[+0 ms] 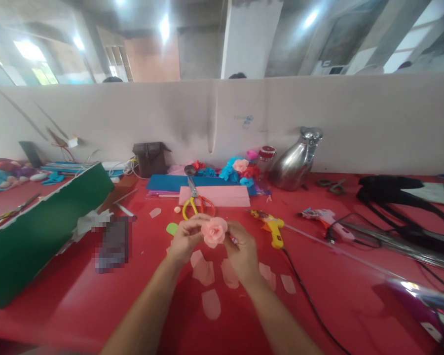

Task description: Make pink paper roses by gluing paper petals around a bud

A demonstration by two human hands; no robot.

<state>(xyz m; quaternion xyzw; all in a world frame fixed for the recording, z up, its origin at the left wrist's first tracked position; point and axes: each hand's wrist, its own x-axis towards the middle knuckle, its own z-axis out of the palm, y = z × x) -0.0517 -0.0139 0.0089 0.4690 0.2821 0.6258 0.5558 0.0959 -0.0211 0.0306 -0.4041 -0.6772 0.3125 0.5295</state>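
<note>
A pink paper flower [214, 231] with layered petals is held up between my two hands, above the red table. My left hand [187, 237] pinches its left edge with curled fingers. On the other side my right hand [242, 246] is closed at the flower's right edge, its fingertips partly hidden. Loose pink paper petals [211, 304] lie in small piles below and beside my hands. Just beyond the flower rest scissors [194, 197] with yellow and red handles. A yellow glue gun [273, 228] lies to the right of my right hand.
Folded pink paper [237, 195], blue paper [163, 183] and finished paper flowers [240, 170] lie at the back. A steel jug [295, 162] and a jar [266, 157] stand behind. A green panel [48, 236] borders the left; a second glue gun [325, 221] and cables lie right.
</note>
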